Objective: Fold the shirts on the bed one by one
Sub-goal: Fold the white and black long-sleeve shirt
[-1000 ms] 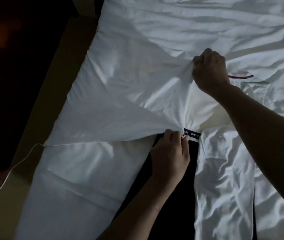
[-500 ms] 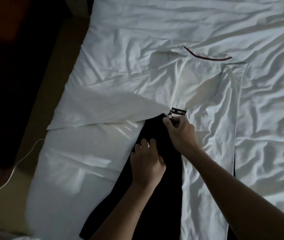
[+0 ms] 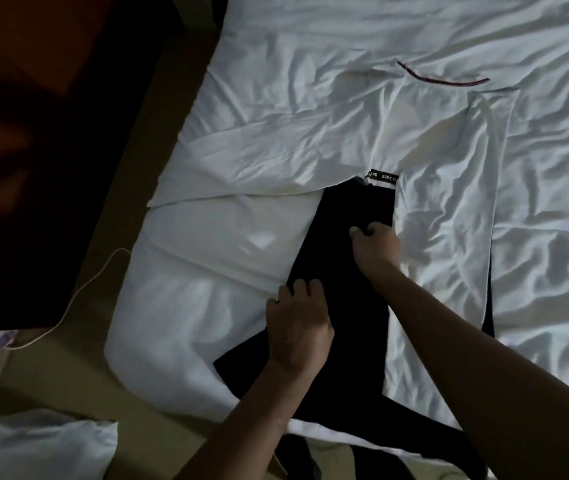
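Near the bed's point(image 3: 553, 306) left near edge, black shirt point(image 3: 355, 334) lies flat, partly under white shirt point(image 3: 442, 168); left hand point(image 3: 298, 327) and right hand point(image 3: 376, 242) both pinch its cloth with curled fingers; judged light, limp, best taken at hems.

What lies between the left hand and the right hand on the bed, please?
Only dark cloth of the black shirt, as the head view shows. The left hand and the right hand both touch it; nothing else lies on that stretch.
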Tool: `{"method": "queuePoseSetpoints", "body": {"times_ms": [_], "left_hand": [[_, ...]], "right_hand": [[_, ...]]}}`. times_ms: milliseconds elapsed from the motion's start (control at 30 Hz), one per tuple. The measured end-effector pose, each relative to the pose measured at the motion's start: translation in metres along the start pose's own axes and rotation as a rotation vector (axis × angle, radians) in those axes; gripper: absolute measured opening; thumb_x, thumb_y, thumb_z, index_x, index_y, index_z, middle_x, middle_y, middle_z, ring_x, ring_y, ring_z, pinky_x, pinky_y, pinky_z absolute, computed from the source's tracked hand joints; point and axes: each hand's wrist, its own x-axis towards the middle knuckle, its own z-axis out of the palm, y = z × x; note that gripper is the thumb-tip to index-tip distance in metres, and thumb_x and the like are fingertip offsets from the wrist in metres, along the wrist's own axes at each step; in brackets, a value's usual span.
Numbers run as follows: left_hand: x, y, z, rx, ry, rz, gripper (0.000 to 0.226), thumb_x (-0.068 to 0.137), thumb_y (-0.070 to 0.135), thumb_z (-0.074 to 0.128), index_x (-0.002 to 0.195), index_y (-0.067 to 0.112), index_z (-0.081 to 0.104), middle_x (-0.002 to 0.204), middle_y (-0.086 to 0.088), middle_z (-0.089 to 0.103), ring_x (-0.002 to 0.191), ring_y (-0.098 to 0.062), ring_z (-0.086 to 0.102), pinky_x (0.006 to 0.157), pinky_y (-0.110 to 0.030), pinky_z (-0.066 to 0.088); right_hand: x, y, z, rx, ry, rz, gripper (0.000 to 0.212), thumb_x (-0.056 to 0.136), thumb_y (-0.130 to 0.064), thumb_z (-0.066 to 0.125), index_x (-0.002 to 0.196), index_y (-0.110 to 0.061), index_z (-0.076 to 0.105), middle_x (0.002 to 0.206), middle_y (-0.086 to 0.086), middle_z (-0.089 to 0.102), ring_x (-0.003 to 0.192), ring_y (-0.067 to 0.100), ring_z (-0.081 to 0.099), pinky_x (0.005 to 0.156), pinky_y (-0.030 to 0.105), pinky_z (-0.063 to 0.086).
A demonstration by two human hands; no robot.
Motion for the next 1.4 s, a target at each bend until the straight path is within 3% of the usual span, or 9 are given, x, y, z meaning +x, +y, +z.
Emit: {"method": "queuePoseSetpoints", "body": {"times_ms": [133, 233, 367, 533, 667, 833, 933, 1100, 1400], "left_hand": [[-0.029, -0.022, 0.007, 0.059, -0.064, -0.041, 0.031, 0.076, 0.030, 0.059, 0.098, 0.009, 0.062, 0.084, -0.012, 0.058, 0.072, -0.033, 0.055, 0.066, -0.041, 0.042], [-0.051, -0.047, 0.010, 0.080, -0.059, -0.055, 0.024, 0.065, 0.023, 0.061, 0.085, 0.010, 0.060, 0.067, -0.009, 0.051, 0.063, -0.030, 0.051, 0.069, -0.043, 0.039], [-0.064, -0.061, 0.011, 0.013, -0.038, 0.021, 0.024, 0.054, 0.019, 0.070, 0.074, 0.013, 0.058, 0.052, -0.004, 0.048, 0.044, -0.026, 0.049, 0.056, -0.033, 0.039], [-0.086, -0.047, 0.002, -0.163, -0.012, 0.113, 0.012, 0.072, 0.020, 0.061, 0.083, 0.017, 0.062, 0.053, 0.000, 0.051, 0.036, -0.021, 0.050, 0.040, -0.022, 0.036], [-0.108, -0.034, 0.000, -0.318, -0.173, 0.114, 0.023, 0.090, 0.036, 0.066, 0.107, 0.022, 0.066, 0.076, -0.001, 0.068, 0.063, -0.023, 0.068, 0.057, -0.031, 0.051], [-0.115, -0.050, 0.004, -0.499, 0.058, -0.090, 0.015, 0.100, 0.029, 0.055, 0.100, 0.019, 0.067, 0.086, -0.001, 0.067, 0.076, -0.024, 0.065, 0.061, -0.037, 0.052], [-0.102, -0.062, 0.010, -0.497, -0.128, -0.236, 0.030, 0.106, 0.044, 0.051, 0.118, 0.018, 0.059, 0.106, -0.003, 0.065, 0.097, -0.026, 0.063, 0.076, -0.039, 0.050], [-0.100, -0.056, 0.018, -0.377, -0.355, -0.224, 0.040, 0.109, 0.051, 0.038, 0.110, 0.015, 0.056, 0.101, -0.008, 0.069, 0.095, -0.032, 0.067, 0.076, -0.039, 0.046], [-0.112, -0.064, 0.027, -0.319, -0.350, -0.199, 0.050, 0.110, 0.049, 0.034, 0.100, 0.015, 0.069, 0.095, -0.009, 0.072, 0.091, -0.032, 0.069, 0.073, -0.036, 0.044]], "right_hand": [[-0.043, 0.004, 0.007, 0.032, -0.161, 0.090, 0.047, 0.087, -0.055, 0.072, 0.075, -0.012, 0.060, 0.064, 0.009, 0.069, 0.054, 0.027, 0.071, 0.054, 0.035, 0.053], [-0.071, 0.012, 0.019, 0.010, -0.248, 0.118, 0.043, 0.085, -0.045, 0.081, 0.074, -0.011, 0.056, 0.062, 0.008, 0.067, 0.047, 0.028, 0.070, 0.041, 0.027, 0.041], [-0.089, 0.025, 0.026, 0.065, -0.118, 0.134, 0.035, 0.090, -0.029, 0.076, 0.067, -0.013, 0.055, 0.054, 0.006, 0.060, 0.044, 0.024, 0.067, 0.045, 0.026, 0.044], [-0.126, 0.027, 0.026, 0.074, -0.229, 0.109, 0.041, 0.084, -0.039, 0.084, 0.072, -0.011, 0.057, 0.054, 0.007, 0.064, 0.042, 0.026, 0.066, 0.037, 0.024, 0.040], [-0.146, 0.043, 0.019, 0.051, -0.203, 0.109, 0.034, 0.087, -0.025, 0.083, 0.073, -0.009, 0.057, 0.052, 0.005, 0.058, 0.037, 0.015, 0.056, 0.039, 0.024, 0.040], [-0.172, 0.065, 0.011, 0.002, -0.236, 0.080, 0.048, 0.085, -0.041, 0.083, 0.063, -0.013, 0.051, 0.045, -0.002, 0.048, 0.037, 0.013, 0.051, 0.041, 0.023, 0.039], [-0.182, 0.075, 0.015, 0.003, -0.251, 0.100, 0.039, 0.090, -0.032, 0.080, 0.069, -0.010, 0.055, 0.047, -0.002, 0.049, 0.034, 0.009, 0.050, 0.037, 0.020, 0.036], [-0.195, 0.092, 0.018, 0.040, -0.136, 0.123, 0.034, 0.094, -0.031, 0.075, 0.072, -0.009, 0.062, 0.055, 0.002, 0.058, 0.045, 0.015, 0.058, 0.045, 0.025, 0.044], [-0.206, 0.101, 0.013, 0.060, -0.077, 0.134, 0.028, 0.092, -0.037, 0.077, 0.081, -0.013, 0.070, 0.074, 0.006, 0.071, 0.070, 0.021, 0.070, 0.062, 0.035, 0.059]]}}
